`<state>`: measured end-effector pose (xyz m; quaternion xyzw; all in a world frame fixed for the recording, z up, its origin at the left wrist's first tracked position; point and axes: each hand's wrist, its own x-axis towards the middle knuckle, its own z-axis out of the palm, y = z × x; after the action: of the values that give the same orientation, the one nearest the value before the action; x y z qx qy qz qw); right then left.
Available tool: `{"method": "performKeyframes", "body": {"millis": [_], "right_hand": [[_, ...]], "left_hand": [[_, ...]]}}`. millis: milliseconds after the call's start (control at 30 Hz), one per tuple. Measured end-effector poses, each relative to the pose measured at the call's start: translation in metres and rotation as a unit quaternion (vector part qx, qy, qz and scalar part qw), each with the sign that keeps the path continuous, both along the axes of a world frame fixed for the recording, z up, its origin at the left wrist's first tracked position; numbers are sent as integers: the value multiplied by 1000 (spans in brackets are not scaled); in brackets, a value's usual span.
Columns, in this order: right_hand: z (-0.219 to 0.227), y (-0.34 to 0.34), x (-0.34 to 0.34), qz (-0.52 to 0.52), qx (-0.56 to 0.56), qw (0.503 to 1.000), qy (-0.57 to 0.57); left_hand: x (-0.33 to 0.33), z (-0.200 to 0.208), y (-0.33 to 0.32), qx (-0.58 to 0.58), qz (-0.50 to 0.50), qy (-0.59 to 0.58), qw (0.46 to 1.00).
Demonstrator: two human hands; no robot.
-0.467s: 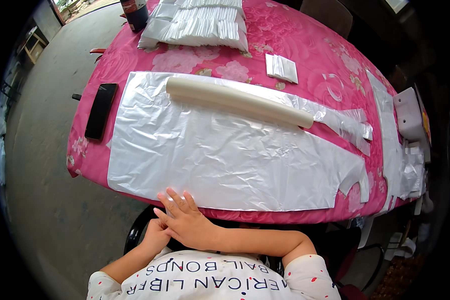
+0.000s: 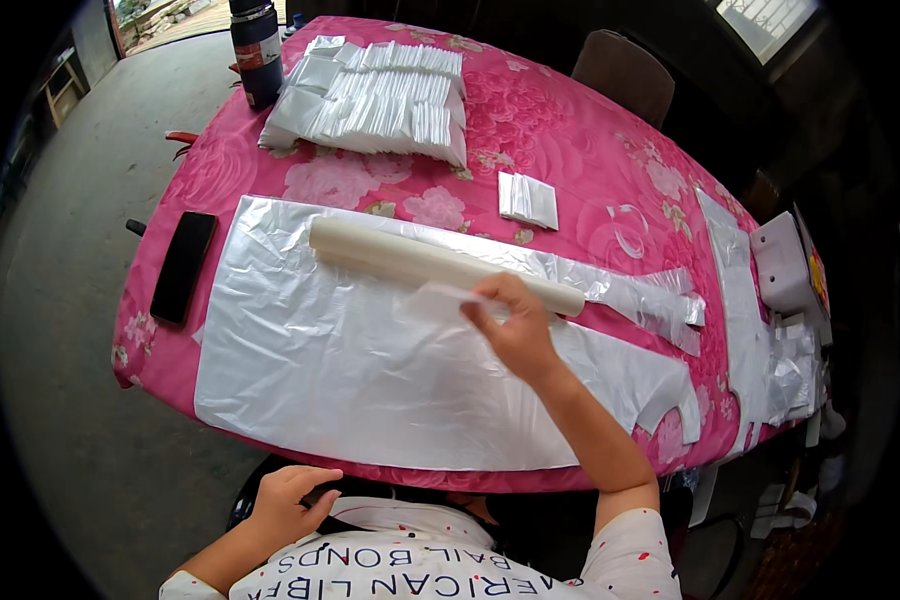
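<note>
Pinched between the thumb and fingers of my right hand [image 2: 518, 325] is a small folded white plastic bag [image 2: 432, 302], blurred by motion. It hangs over a large flat sheet of white plastic bags [image 2: 370, 370] with cut-out handles at its right end. Just beyond my hand, a pale cardboard tube [image 2: 400, 252] lies across the sheet. My left hand [image 2: 292, 505] is by the table's near edge, thumb and fingers apart, holding nothing. A few folded bags [image 2: 528, 201] stand together beyond the tube.
Farther back lies a big pile of folded white bags [image 2: 380, 105] beside a dark flask [image 2: 257, 60]. A black phone [image 2: 184, 268] rests at the left. More flat bags [image 2: 732, 310] and a white box [image 2: 782, 262] sit at the right end of the pink tablecloth [image 2: 530, 100].
My hands were together at the near edge and have parted. The right one has moved up and right over the sheet with the folded bag. The view has tilted up.
</note>
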<state>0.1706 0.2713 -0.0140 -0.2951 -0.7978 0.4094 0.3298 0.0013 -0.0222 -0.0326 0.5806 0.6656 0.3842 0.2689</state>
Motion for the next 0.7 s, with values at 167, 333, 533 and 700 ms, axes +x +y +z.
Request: {"method": "performKeyframes", "body": {"millis": [167,333,533,700], "right_hand": [[-23,150,17,-239,-180,933,202],[-37,183,21,-392,-25,903,-177],[-19,143,23,-316,179,900,-241],[-9,53,59,-73,195,955,-213]], "left_hand": [[6,4,3,-54,-83,-48,994],[4,1,0,-60,-80,-38,994],[6,0,0,-42,-82,-27,995],[11,6,20,35,-120,14,992]]}}
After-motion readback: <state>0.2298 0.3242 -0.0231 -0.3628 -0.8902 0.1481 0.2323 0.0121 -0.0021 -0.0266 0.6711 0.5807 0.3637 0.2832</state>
